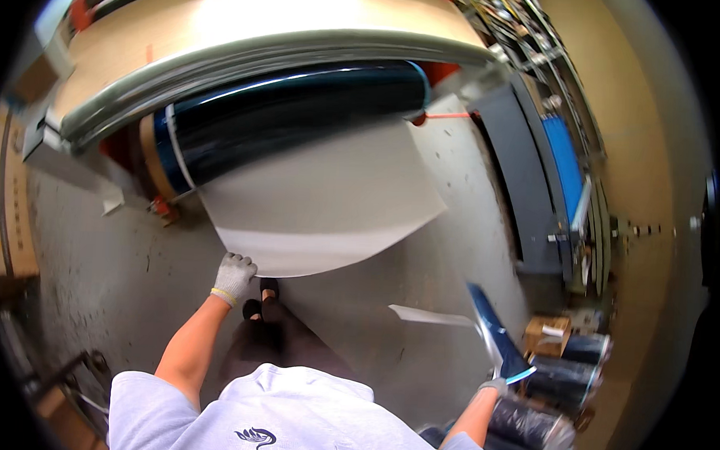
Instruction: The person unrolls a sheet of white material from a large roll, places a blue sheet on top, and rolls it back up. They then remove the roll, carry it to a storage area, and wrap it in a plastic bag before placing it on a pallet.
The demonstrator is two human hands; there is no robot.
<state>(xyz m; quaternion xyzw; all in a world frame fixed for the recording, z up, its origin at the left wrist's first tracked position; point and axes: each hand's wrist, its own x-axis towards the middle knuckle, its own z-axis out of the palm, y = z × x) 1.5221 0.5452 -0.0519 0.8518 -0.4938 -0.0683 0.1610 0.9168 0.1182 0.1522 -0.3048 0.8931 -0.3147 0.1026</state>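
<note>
A large dark-blue roll of glossy film (300, 116) hangs under the machine's front bar. From it a wide pale sheet (329, 196) runs down toward me, its near edge curling above the floor. My left hand (235, 276), in a grey knit glove with a yellow cuff edge, is closed on the sheet's near left corner. Out to the right, my gloved right hand (495, 384) grips a cut strip of film (495, 333), blue on one face and whitish on the other. The strip is blurred and bent, with a pale tail trailing left.
A wooden-topped machine bed (280, 16) spans the far side behind a grey bar (287, 52). Dark wrapped rolls (565, 375) and a small carton (546, 335) lie at the right. Grey panels (505, 166) stand farther off. A large carton (12, 197) is at the left.
</note>
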